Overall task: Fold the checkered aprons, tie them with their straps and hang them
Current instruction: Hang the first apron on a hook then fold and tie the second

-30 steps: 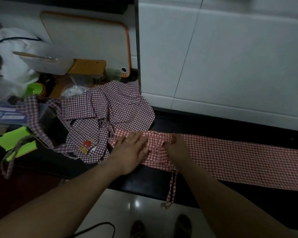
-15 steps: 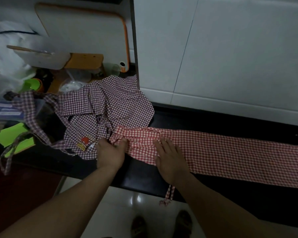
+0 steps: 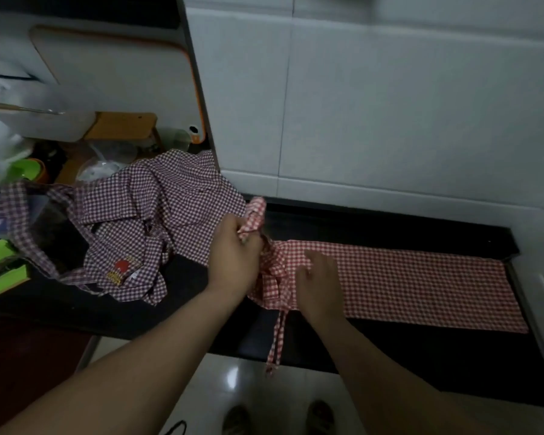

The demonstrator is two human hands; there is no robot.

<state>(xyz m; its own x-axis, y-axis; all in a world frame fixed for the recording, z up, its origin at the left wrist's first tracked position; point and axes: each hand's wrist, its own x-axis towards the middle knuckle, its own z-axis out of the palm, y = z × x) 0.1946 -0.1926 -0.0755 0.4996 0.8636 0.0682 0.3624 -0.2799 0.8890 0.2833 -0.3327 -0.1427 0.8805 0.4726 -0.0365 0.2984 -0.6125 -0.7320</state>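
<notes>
Lying folded long, red checkered apron [image 3: 405, 277]; left grip [image 3: 233, 259] pinches bunched end [image 3: 255, 215], right grip [image 3: 319, 284] spread flat.

No legible text found: the red-and-yellow patch [image 3: 120, 271] on the dark apron [image 3: 170, 208] carries yellow marks resembling lettering, but these are too small and blurred to be read.

Dim white tiled wall [image 3: 390, 114], black counter [image 3: 421, 365]

Dim, soft, wide-angle edge warp.
</notes>
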